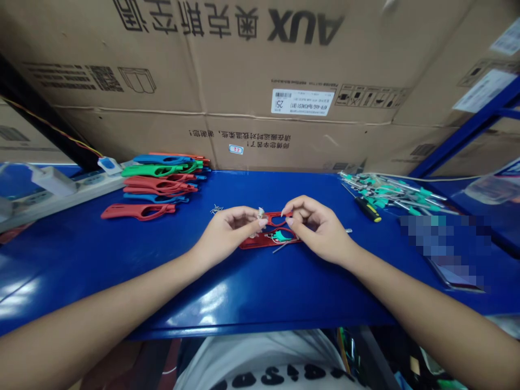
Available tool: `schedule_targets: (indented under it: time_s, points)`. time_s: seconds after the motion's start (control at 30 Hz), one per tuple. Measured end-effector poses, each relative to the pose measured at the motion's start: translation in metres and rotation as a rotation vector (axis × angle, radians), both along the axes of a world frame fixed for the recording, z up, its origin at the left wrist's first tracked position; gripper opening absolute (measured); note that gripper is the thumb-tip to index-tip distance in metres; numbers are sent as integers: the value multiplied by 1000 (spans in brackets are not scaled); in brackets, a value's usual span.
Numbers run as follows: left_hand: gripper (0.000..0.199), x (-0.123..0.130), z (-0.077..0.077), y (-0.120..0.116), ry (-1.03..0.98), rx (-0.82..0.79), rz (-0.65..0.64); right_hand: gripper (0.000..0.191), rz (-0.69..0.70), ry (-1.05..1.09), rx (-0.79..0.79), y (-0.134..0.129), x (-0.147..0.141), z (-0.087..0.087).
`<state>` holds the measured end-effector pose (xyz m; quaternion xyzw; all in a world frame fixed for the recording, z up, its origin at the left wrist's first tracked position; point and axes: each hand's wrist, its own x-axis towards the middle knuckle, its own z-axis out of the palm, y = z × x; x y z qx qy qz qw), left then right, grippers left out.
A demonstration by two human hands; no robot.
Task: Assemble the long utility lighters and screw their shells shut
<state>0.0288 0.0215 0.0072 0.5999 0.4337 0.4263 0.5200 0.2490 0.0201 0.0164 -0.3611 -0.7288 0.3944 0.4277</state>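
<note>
My left hand [221, 233] is closed, thumb and index finger pinching a small whitish, translucent part [260, 212]. Close by, my right hand [319, 230] is curled, its thumb and index fingertip nearly meeting at the edge of a red plastic shell half [276, 219]; what they hold, if anything, is too small to make out. Nearer to me, a second red shell half [252, 244] lies on the table with a teal part [281, 235] and thin wires in its looped end. A thin metal rod [280, 248] sticks out beside it. My fingers partly cover both halves.
Red, green and blue handle shells [158, 187] are stacked at left, near a power strip [91, 184]. Small metal pieces [216, 209] lie beyond my left hand. At right are teal-and-metal rod assemblies [390, 190], a screwdriver [368, 209] and a phone [455, 271]. A cardboard wall [244, 70] stands behind.
</note>
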Motion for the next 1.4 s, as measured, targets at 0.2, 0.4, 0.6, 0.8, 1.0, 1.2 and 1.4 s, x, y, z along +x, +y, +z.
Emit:
schedule_targets:
  time_s: [0.2,0.4,0.6,0.8,1.0,1.2,1.4]
  points:
    - [30,3,-4,-4,63,-15,-122,18,77,-21,-20,-2,-1,0]
    - [29,5,-3,-6,92,-33,-161,15,86,-93,-82,0,-3,-2]
    - [25,6,0,-7,96,-5,-224,11,116,-64,-29,1,-3,-3]
    - [28,4,4,-7,115,13,-239,14,110,-87,55,-1,0,0]
    - [34,2,3,-4,96,0,-171,14,10,-190,62,5,13,12]
    - [39,2,1,-3,32,-29,-174,17,289,-624,207,1,22,17]
    - [40,2,2,-2,-15,-119,-106,9,285,-830,266,0,17,9]
